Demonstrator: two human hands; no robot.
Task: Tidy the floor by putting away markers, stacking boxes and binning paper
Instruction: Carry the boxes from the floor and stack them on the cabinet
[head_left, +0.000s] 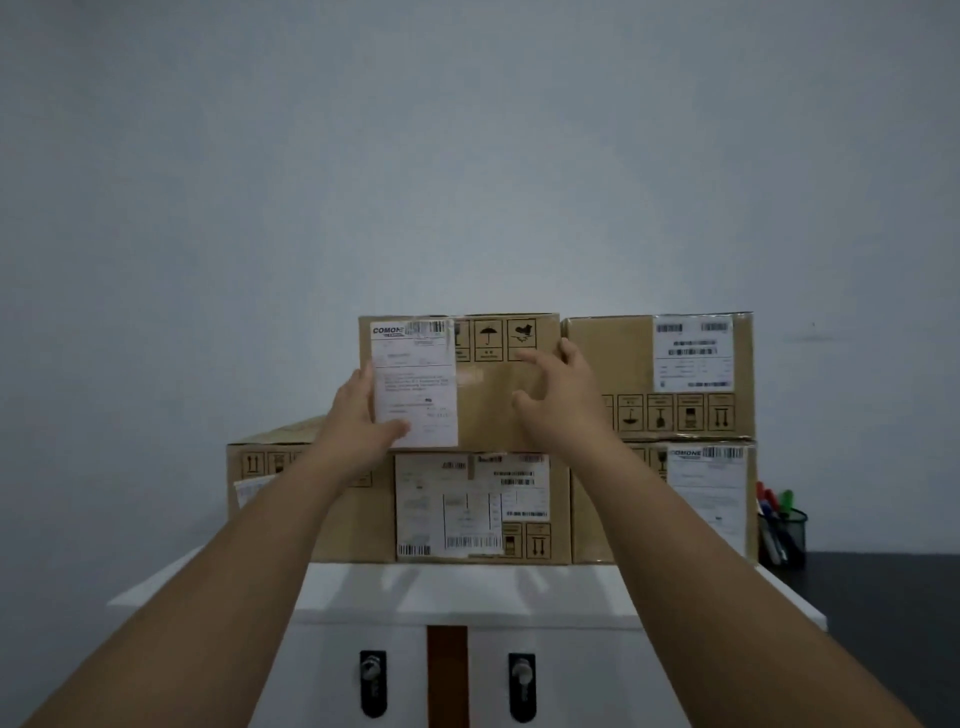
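- Five cardboard boxes are stacked against a pale wall on top of a white cabinet (467, 592).
- Bottom row, three boxes side by side: a left box (291, 499) partly hidden behind the person's left forearm, a middle box (472, 506) with a large white label, and a right box (711, 499) with a label on its front.
- Top row, two boxes: the upper left box (483, 395) sits on the middle box and overlaps the left one; the upper right box (660, 374) sits on the right box. The two upper boxes stand just beside each other, nearly touching.
- Left hand (358, 415) lies against the left edge of the upper left box, fingers straight along the side, thumb spread over the lower part of its white shipping label (415, 382). No curl around anything.
- Right hand (556, 395) is at the box's right front edge, fingers spread and loosely bent; fingertips reach the corner between the two upper boxes. Contact with the cardboard is unclear; it grips nothing.
- A black mesh pen holder (782, 535) stands right of the bottom right box, with markers (774, 501) in it, red, blue and green caps upward.
- Cabinet front shows two dark handles (373, 683) and a brown strip between them.
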